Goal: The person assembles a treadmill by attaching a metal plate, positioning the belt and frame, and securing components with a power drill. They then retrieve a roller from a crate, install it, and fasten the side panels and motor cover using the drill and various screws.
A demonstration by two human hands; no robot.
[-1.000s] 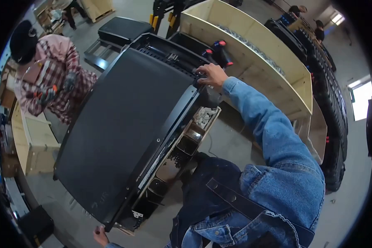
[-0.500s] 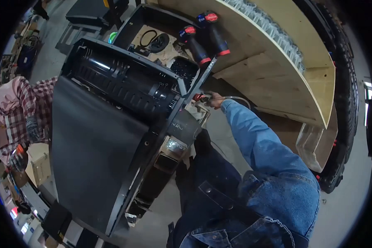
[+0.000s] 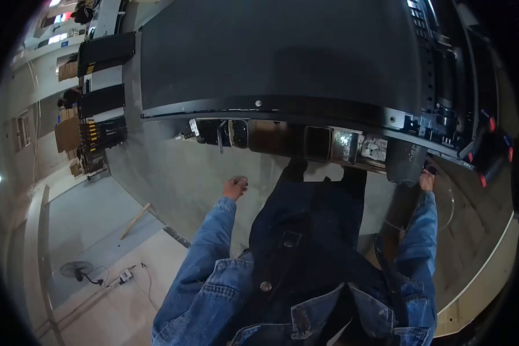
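A black treadmill point(image 3: 271, 52) lies across the top of the view, its belt deck facing me and its side rail point(image 3: 282, 109) along the near edge. My left hand point(image 3: 235, 187) hangs free below the rail with its fingers curled and nothing in it. At the treadmill's right end, just beside the dark end cover point(image 3: 406, 164), my right hand point(image 3: 427, 180) is closed on a small dark tool with a thin clear hose point(image 3: 448, 207) curving away from it. Denim sleeves and a dark apron fill the lower middle.
Open compartments of a wooden base point(image 3: 317, 141) show under the rail. Red-and-black power drills point(image 3: 490, 155) rest at the far right by a plywood edge point(image 3: 478, 277). Other black decks point(image 3: 101, 98) stand at the left. A floor fan point(image 3: 78, 270) and a wooden stick point(image 3: 135, 220) lie on the concrete.
My head has swung round, so the treadmill now runs across the top. My right hand moved from the treadmill's top corner down to a hosed tool. The person in plaid is out of view.
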